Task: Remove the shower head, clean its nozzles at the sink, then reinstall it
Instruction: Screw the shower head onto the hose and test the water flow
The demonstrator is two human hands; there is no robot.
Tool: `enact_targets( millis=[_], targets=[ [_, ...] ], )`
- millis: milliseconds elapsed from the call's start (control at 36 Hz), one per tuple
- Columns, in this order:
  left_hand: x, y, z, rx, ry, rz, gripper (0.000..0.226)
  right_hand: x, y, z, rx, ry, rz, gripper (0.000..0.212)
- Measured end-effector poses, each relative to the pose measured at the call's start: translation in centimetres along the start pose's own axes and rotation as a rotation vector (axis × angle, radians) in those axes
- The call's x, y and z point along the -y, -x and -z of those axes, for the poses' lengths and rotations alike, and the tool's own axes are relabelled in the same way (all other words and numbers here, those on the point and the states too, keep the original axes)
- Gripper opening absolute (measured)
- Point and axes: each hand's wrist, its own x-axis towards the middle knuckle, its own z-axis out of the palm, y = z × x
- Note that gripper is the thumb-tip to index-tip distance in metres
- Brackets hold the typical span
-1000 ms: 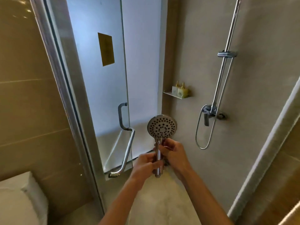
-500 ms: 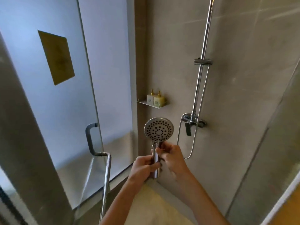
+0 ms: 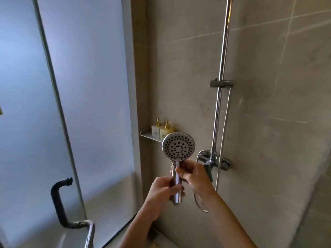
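I hold a chrome shower head (image 3: 178,146) upright in front of me, its round nozzle face turned toward me. My left hand (image 3: 163,191) grips the lower part of its handle. My right hand (image 3: 194,173) pinches the handle just under the head. Behind them on the tiled wall a vertical chrome rail (image 3: 221,72) carries an empty slider bracket (image 3: 222,83). Below it sits the mixer tap (image 3: 213,159). A thin metal hose (image 3: 223,133) hangs from the bracket and loops low behind my right wrist.
A small corner shelf (image 3: 148,136) holds two pale pump bottles (image 3: 163,129). A frosted glass door (image 3: 35,104) with a dark and chrome handle (image 3: 61,203) stands at the left. Grey tiled wall (image 3: 277,122) fills the right side.
The view has moved forward into the shower stall and turned right. The door handle slid to the lower left. Both hands keep their hold on the shower head.
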Motion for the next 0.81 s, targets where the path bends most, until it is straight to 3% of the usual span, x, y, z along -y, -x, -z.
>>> enact_targets(
  millis=[139,250,444,528,694,806],
  targets=[
    [0.1,-7.4,-0.9,0.040,0.026,0.023,0.012,-1.9,-6.5,3.0,-0.010,0.005,-0.017,0.021],
    [0.0,-12.1,-1.7,0.060,0.055,0.026,0.027,-2.9,-10.8,5.1,0.014,0.025,-0.014,0.006],
    [-0.2,-18.0,-2.2,0.076,-0.036,-0.023,0.038,-3.5,-15.5,7.1,-0.026,0.063,0.005,0.005],
    [-1.1,-19.7,-2.4,0.087,-0.048,-0.024,0.026,-3.8,-17.3,7.8,-0.030,0.059,0.000,0.003],
    [-2.0,-24.0,-2.5,0.144,-0.031,-0.028,0.005,-3.6,-19.7,10.3,-0.089,0.009,-0.064,0.021],
    [-2.4,-26.8,-2.2,0.183,-0.078,-0.063,0.012,-2.3,-20.0,12.9,-0.237,0.050,-0.035,0.034]
  ],
)
